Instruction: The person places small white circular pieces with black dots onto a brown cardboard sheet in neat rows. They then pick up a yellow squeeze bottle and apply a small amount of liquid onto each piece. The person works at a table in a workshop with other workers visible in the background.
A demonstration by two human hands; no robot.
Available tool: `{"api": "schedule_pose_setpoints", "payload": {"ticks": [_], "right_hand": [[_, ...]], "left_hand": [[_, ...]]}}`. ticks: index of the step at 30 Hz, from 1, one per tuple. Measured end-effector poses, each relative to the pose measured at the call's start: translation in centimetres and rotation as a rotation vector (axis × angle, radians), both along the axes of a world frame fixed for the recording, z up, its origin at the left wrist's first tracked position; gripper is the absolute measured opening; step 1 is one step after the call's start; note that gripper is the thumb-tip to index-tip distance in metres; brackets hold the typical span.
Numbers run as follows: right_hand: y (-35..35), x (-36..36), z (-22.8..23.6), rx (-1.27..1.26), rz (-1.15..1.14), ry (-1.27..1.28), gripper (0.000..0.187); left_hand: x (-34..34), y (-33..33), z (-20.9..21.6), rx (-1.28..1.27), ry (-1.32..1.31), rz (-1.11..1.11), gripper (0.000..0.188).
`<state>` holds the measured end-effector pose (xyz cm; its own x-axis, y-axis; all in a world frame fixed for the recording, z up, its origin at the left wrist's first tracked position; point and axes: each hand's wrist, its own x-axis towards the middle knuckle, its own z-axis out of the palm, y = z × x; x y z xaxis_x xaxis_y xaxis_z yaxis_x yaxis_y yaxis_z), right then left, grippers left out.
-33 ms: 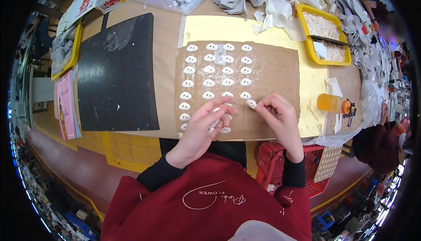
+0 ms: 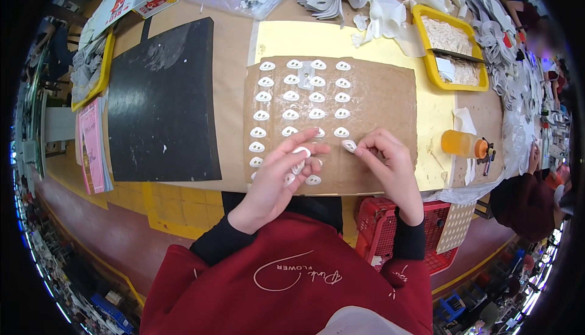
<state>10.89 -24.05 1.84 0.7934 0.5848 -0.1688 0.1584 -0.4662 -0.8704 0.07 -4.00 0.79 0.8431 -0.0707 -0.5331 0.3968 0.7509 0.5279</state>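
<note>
A small white piece (image 2: 349,145) was pinched in the right hand (image 2: 393,161), by a brown board (image 2: 381,103)
The right grip was narrow, with the fingertips on one end of the piece, so it could slip or twist if they squeezed badly; I could not tell if it touched the board. It looked like a tilted oval with dark holes. The left hand (image 2: 274,179) had a loose, curled grip with more white pieces (image 2: 297,167) in it, and one could fall out through the gaps. Four lines of matching pieces (image 2: 290,96) lay on the board. Under it was a yellow sheet (image 2: 298,39), on the surface (image 2: 231,91). A black mat (image 2: 161,103) lay to the left, and an orange bottle (image 2: 457,144) to the right
</note>
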Motion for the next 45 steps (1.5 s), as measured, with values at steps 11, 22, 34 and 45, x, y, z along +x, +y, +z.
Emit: {"api": "schedule_pose_setpoints", "payload": {"ticks": [11,22,34,45], "right_hand": [[1.1,1.4,-0.8,-0.181,0.266,-0.377,0.008],[1.7,1.9,-1.0,-0.248,0.241,-0.440,0.010],[1.4,-0.9,1.0,0.199,0.098,0.041,0.023],[0.3,-1.1,-0.2,0.110,0.054,0.042,0.009]], "left_hand": [[0.1,1.1,-0.8,0.130,-0.082,-0.172,0.032],[0.9,-1.6,-2.0,0.297,-0.104,-0.165,0.031],[0.8,-1.9,-1.6,0.239,-0.180,-0.123,0.017],[0.5,-0.9,-0.8,-0.116,-0.017,-0.100,0.024]]}}
